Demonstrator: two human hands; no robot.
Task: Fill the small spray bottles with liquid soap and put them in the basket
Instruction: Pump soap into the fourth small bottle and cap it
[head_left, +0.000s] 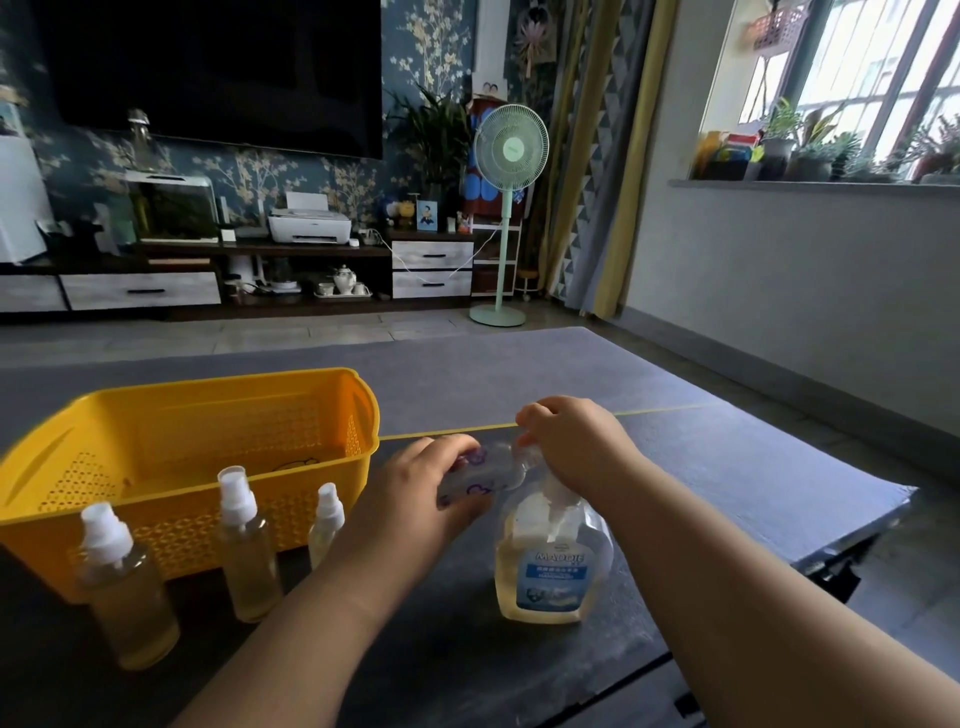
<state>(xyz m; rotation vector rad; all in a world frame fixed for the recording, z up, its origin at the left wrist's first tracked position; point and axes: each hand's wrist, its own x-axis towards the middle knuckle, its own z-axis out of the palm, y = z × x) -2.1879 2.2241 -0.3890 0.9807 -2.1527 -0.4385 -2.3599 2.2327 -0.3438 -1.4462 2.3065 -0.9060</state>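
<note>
Left grip (415, 493) wraps clear spray bottle (488, 470), right grip (576, 441) pinches its neck end. Hold body still, twist only the top, over soap dispenser (550, 566).

a home living room — wall television (218, 67), standing fan (510, 150), potted plants on the windowsill (810, 183).

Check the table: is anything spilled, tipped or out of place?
No spill shows. Only the clear bottle lies almost sideways, gripped by the left hand and right hand above the soap bottle. Three spray bottles stand upright before the basket, not in it.
</note>
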